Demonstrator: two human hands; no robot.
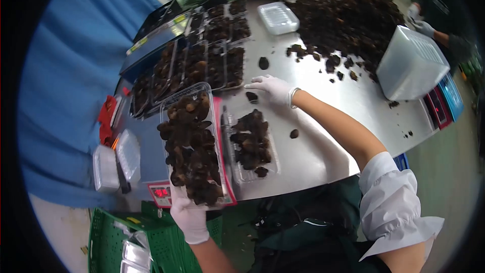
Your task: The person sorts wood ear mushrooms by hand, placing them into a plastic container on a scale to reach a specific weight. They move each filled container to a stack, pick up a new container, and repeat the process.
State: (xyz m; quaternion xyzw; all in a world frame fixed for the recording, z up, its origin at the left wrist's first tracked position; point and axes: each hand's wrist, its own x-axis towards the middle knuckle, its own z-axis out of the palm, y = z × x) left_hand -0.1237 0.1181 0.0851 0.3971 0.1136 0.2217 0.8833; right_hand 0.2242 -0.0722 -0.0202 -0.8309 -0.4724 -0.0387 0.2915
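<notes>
My left hand, in a white glove, grips the near end of a clear plastic tray heaped with dark brown, mushroom-like pieces. The tray overlaps a pink-edged scale with a lit red display. Over the metal table, my gloved right hand is open with its fingers stretched to the left. A loose dark piece lies just below those fingertips. Beside the held tray, a second clear tray contains fewer pieces.
Filled trays stand in rows at the back left. A large dark heap covers the far table, near two people's gloved hands. Stacked clear containers stand at right. An empty tray lies behind. Below left is a green crate.
</notes>
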